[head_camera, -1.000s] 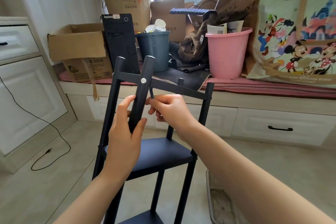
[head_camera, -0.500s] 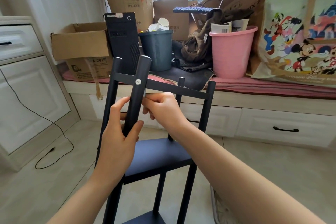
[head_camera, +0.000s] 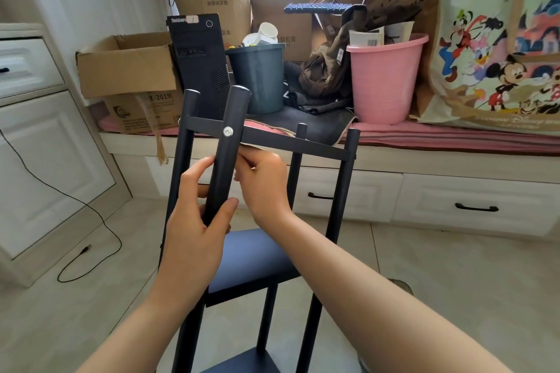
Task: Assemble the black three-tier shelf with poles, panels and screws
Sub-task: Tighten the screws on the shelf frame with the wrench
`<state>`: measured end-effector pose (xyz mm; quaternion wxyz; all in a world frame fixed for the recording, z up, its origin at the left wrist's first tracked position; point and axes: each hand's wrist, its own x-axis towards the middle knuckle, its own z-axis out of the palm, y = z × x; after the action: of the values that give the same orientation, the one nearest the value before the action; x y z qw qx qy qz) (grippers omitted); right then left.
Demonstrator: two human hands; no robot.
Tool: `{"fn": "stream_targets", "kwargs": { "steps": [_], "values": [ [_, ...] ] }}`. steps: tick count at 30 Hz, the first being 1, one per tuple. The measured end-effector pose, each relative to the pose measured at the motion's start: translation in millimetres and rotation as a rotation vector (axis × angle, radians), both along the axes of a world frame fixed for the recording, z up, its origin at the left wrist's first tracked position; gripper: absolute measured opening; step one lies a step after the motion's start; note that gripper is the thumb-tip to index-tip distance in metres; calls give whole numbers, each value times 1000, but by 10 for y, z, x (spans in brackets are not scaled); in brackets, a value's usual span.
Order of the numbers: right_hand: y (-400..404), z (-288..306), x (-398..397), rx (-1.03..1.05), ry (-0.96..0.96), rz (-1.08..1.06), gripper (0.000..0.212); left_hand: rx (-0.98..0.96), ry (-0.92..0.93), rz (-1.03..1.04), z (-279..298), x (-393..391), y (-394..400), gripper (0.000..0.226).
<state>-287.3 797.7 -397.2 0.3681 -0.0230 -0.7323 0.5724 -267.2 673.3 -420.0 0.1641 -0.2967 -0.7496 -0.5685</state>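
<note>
The black shelf stands on the floor in front of me, with its top panel (head_camera: 291,142) seen edge-on, a middle panel (head_camera: 251,260) and a bottom panel (head_camera: 242,363). My left hand (head_camera: 194,230) grips the near front pole (head_camera: 235,112) below the top panel. A silver screw head (head_camera: 228,131) sits in that pole at the panel's level. Just right of the pole, under the top panel, my right hand (head_camera: 263,185) has its fingers curled, pinching a small thin tool that is almost fully hidden.
A window bench behind the shelf holds cardboard boxes (head_camera: 127,66), a black computer tower (head_camera: 200,60), a dark bin (head_camera: 257,76) and a pink bucket (head_camera: 385,79). White drawers (head_camera: 472,206) run under it. A black cable (head_camera: 75,206) trails across the floor on the left.
My right hand has moved up close under the top panel, and the thin tool above its fingers is now hidden. My left hand keeps its grip on the pole.
</note>
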Motion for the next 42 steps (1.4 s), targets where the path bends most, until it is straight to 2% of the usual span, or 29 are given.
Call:
{"fn": "stream_targets", "kwargs": {
  "steps": [4,13,25,36,42],
  "values": [
    [59,-21,10,3,-11,21,21,18,-13,-3,1,-34,-5,63],
    [292,50,234,216,-89,49,18,14,-27,-5,-10,-34,-3,63],
    [397,205,432,216,-218,104,19,14,-29,-26,-18,66,60,63],
    [319,53,394,236,-47,-31,17,-42,14,-24,10,149,65,61],
    [150,-20,295,36,28,-31,19,-44,18,-20,0,134,59,61]
  ]
}}
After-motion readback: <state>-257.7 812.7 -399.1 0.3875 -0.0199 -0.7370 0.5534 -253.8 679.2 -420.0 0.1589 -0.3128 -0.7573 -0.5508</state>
